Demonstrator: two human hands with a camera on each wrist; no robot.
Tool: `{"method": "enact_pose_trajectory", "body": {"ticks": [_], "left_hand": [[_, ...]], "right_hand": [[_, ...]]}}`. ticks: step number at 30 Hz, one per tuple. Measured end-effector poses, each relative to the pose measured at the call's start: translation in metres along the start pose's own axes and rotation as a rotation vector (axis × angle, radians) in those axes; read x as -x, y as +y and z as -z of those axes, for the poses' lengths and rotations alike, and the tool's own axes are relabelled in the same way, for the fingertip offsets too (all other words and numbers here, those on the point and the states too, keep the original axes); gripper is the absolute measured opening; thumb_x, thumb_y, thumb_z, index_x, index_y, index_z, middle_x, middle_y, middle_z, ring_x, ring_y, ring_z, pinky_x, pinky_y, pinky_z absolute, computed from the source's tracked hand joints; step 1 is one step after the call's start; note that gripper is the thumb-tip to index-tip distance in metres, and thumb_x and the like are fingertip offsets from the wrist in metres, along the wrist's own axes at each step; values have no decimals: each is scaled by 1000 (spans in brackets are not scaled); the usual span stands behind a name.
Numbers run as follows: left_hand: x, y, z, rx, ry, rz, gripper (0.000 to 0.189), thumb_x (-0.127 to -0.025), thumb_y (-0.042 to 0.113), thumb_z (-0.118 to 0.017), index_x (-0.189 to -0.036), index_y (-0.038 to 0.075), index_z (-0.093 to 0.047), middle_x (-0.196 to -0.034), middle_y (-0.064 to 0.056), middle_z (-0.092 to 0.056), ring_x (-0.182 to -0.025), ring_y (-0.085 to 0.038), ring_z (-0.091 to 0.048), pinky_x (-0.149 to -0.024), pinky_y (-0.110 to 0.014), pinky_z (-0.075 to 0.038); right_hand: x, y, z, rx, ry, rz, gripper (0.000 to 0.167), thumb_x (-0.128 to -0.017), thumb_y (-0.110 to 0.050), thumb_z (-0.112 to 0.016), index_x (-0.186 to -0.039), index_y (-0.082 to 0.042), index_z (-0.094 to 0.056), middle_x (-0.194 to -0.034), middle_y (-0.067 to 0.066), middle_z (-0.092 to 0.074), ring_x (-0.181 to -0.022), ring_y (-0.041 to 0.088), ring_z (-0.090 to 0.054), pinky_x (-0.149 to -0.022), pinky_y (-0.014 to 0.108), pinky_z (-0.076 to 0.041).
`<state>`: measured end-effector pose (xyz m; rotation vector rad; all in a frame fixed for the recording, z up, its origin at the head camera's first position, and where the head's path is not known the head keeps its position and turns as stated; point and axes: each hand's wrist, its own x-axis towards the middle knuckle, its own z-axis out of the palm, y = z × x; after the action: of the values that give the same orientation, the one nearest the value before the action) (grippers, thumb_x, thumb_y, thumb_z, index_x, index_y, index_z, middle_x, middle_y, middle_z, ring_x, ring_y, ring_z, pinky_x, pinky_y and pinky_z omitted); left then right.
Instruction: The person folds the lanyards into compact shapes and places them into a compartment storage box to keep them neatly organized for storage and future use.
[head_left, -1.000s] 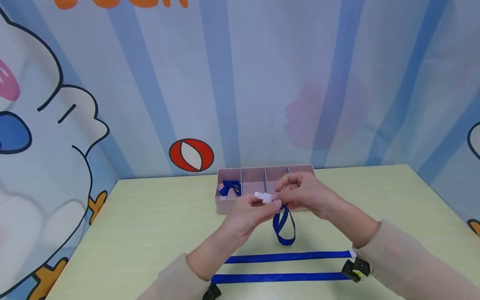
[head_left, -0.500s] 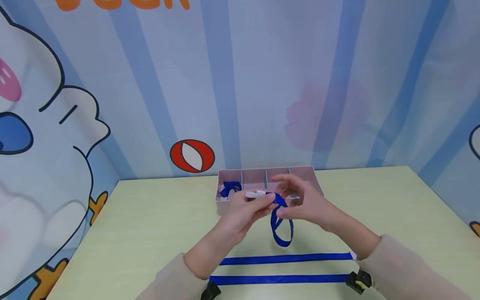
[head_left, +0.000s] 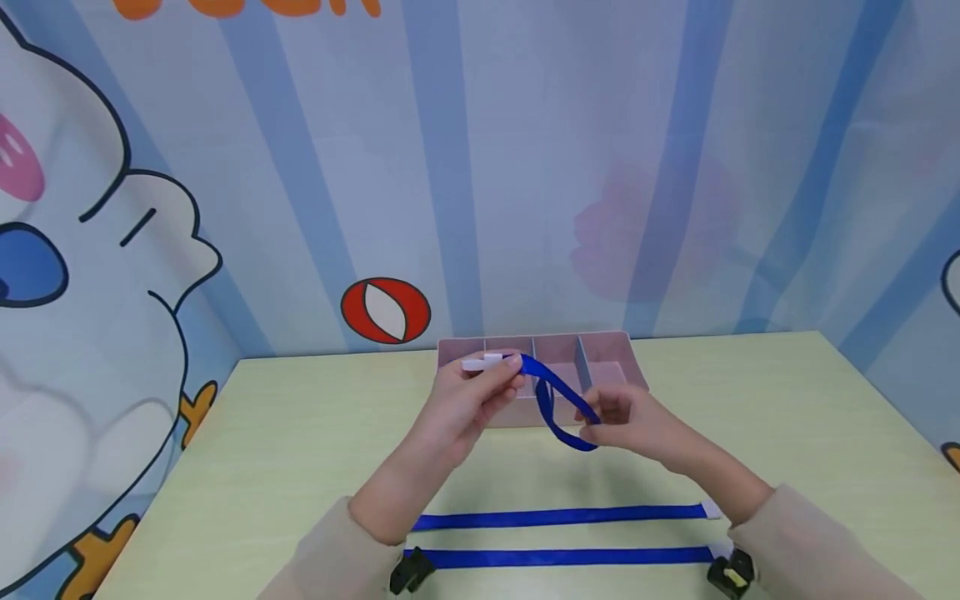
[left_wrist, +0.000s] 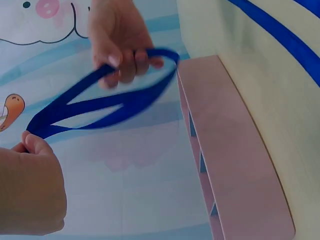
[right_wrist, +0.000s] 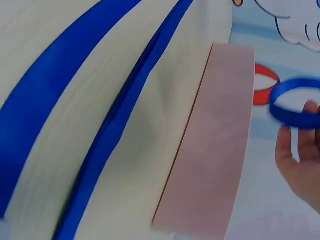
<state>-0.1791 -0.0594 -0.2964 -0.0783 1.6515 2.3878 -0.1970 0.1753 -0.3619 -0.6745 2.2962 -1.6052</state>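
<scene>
Nearest, a flat blue strap runs roughly parallel to the far edge of the bench, with a second blue strap just beyond it. Above them, well in from the bench's side edges, the right hand pinches the lower end of a looped blue strap. The left hand keeps a tight grip on its upper end, beside a white clip. A pink divided tray sits along the far edge, before a striped backdrop.
</scene>
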Motion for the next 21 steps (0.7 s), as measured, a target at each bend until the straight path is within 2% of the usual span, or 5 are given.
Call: {"method": "enact_pose_trajectory", "body": {"ticks": [4,6,13,17,21], "left_hand": [[-7,6,14,17,38,12,22,-90,10,-61,-109,-1,-60,-82,-4,-66,-72,-9,-66,-74,-21,-53],[-10,6,22,-1,48,26,23,-90,10,-61,-110,-2,-59,-82,-4,-66,-72,-9,-67,-74,-21,-53],[-21,-11,39,-123,6,106,26,-90,8,-61,-113,-4,-59,-83,-4,-66,-72,-10,-66,-71,-20,-53],[-24,-22,41,-161,-47,136,25,-90,9,-61,-111,-3,-57,-83,-5,-65,-71,-9,-66,-69,-19,-53],[-23,-28,40,-172,-64,149,25,-90,10,-62,-110,-4,-57,-83,-5,-65,-71,-9,-66,-69,-18,-53]], "right_hand": [[12,10,18,-97,-148,76,3,-87,-5,-63,-89,-3,-62,-79,3,-63,-73,17,-56,-67,33,-50],[16,13,28,-189,-236,164,9,-89,0,-59,-87,-7,-64,-81,1,-66,-75,15,-57,-67,31,-50],[16,1,48,-526,-577,669,18,-96,-1,-45,-98,-3,-63,-98,5,-67,-104,26,-58,-90,40,-45],[15,-16,47,-499,-617,801,23,-97,-7,-45,-109,-5,-64,-87,8,-63,-91,27,-56,-73,37,-45],[18,-20,46,-432,-552,774,21,-98,-8,-44,-105,-5,-63,-70,13,-50,-68,28,-46,-52,40,-36]]}}
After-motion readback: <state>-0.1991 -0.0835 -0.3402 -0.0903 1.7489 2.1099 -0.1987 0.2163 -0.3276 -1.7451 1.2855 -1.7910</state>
